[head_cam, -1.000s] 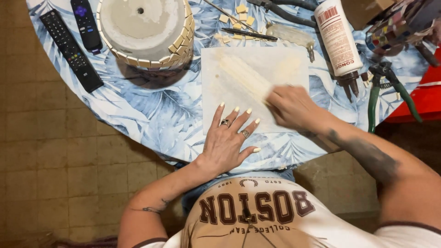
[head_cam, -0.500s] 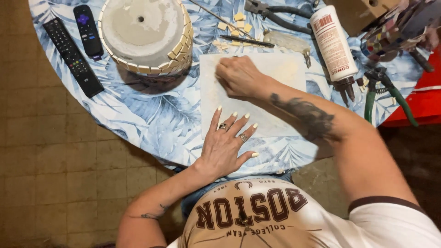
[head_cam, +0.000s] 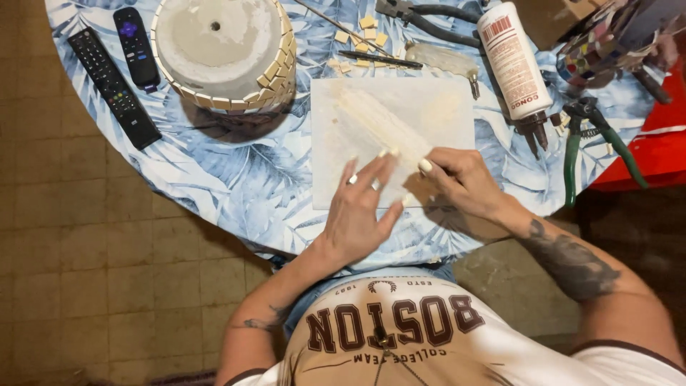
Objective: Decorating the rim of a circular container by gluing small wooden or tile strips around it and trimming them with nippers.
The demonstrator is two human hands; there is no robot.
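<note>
On the round bench [head_cam: 236, 193] with its leaf-print cloth, the left hand [head_cam: 357, 214] lies flat, grip apart, on the near edge of the white tile [head_cam: 400, 114], while the right hand [head_cam: 464, 182] beside it has its grip curled together on the tile's near right corner.

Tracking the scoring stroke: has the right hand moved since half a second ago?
Yes. The right hand came back from the tile's far-left corner toward its near edge.

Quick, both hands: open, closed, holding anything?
Left hand: open, flat on the white tile, holding nothing.
Right hand: curled at the tile's lower right edge; whether it grips anything cannot be told.
</note>
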